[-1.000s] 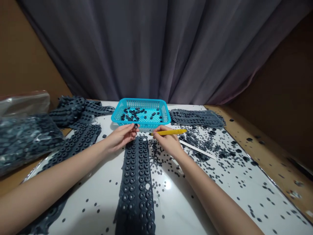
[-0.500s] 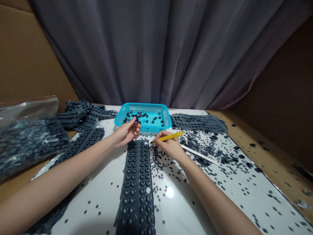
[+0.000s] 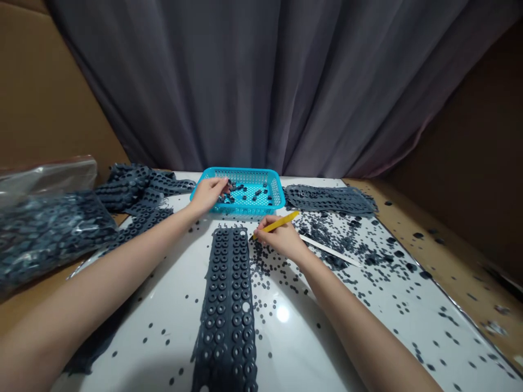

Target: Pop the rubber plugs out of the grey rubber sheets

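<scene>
My left hand (image 3: pixel 209 193) reaches over the near left part of a turquoise plastic basket (image 3: pixel 279 190), its fingers bent together. Dark bits show at its fingertips, but I cannot make out whether they are held or lie behind. Small black rings (image 3: pixel 257 193) are scattered on the basket floor. In my right hand (image 3: pixel 280 234) is a slim yellow pen-shaped tool (image 3: pixel 284 220), its dark tip pointing left and down. That tip is near the top right corner of a black rubber sheet (image 3: pixel 229 272) moulded with rows of rings. White gaps show in the sheet.
Many small black discs (image 3: pixel 343 239) litter the white tabletop, with a white strip (image 3: pixel 330 250) among them. Another rubber sheet (image 3: pixel 330 198) lies at back right. More sheets (image 3: pixel 134 188) are heaped at left beside a clear bag (image 3: pixel 49 234) of black pieces. A grey curtain (image 3: pixel 229 81) hangs behind.
My left hand has moved forward and a little left, from the basket's front rim to over its inside. The right hand keeps the yellow tool near the sheet's corner.
</scene>
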### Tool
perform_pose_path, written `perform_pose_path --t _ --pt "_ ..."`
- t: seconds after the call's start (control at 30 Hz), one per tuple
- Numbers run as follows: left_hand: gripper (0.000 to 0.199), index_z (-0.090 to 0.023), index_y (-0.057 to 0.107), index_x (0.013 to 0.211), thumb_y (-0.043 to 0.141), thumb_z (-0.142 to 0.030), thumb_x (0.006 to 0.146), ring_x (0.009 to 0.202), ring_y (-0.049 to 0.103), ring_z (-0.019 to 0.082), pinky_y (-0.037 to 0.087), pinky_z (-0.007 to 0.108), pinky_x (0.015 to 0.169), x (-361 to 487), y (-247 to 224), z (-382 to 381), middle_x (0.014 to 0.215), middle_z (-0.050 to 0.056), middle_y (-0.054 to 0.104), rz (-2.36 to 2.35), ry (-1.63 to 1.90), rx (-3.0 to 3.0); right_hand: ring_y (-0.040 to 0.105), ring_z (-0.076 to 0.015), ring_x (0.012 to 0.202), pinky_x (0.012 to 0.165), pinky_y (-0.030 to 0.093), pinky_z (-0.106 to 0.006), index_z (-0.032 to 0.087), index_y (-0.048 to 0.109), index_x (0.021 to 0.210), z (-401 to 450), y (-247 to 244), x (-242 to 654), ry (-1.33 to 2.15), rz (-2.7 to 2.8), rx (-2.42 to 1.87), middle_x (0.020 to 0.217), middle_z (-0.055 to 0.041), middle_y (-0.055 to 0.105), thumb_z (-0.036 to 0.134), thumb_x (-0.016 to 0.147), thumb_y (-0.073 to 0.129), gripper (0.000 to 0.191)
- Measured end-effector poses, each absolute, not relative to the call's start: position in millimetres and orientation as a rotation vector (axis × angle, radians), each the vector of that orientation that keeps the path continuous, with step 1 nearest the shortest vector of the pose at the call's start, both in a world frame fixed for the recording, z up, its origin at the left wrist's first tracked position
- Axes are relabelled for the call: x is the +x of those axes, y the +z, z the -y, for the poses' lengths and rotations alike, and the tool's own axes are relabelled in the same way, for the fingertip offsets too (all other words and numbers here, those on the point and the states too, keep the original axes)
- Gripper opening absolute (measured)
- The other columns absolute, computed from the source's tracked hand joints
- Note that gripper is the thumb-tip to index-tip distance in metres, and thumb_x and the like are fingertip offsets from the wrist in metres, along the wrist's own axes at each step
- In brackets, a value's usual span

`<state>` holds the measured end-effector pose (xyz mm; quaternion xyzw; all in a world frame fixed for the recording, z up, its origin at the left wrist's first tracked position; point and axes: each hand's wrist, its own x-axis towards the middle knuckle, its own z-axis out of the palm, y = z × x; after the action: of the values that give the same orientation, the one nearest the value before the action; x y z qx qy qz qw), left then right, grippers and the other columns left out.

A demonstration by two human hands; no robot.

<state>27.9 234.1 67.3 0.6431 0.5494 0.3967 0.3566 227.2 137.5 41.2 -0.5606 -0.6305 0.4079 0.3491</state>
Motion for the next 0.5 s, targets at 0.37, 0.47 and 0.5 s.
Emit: perform_pose_path --t 0.37,0.47,0.5 --pt "0.022 -0.018 0.067 0.093 0.051 -0.031 0.085 0.095 0.052 0.026 0.039 0.038 0.087 23 43 -187 0.095 0.010 0.063 -1.039 0.421 2.709 0.055 -0.0124 0.053 0.053 0.041 -0.023 0.019 0.053 0.065 -136 26 223 0.973 1.689 -1.424 0.058 0.0018 0.060 0.022 0.074 0.056 0.010" --pt "0.014 -0.020 0.067 0.087 0.056 -0.025 0.081 0.086 0.052 0.024 0.039 0.035 0.079 24 30 -178 0.082 0.007 0.063 -1.016 0.423 2.598 0.055 -0.0124 0.054 0.054 0.041 -0.023 0.019 0.052 0.064 -138 20 221 0.939 1.657 -1.430 0.059 0.0017 0.061 0.021 0.074 0.056 0.011" --pt "0.012 -0.020 0.068 0.086 0.058 -0.024 0.079 0.084 0.052 0.023 0.039 0.034 0.079 25 27 -178 0.080 0.006 0.062 -1.018 0.454 2.550 0.055 -0.0124 0.055 0.054 0.041 -0.023 0.019 0.051 0.064 -138 18 221 0.935 1.651 -1.428 0.059 0.0017 0.061 0.021 0.074 0.056 0.011"
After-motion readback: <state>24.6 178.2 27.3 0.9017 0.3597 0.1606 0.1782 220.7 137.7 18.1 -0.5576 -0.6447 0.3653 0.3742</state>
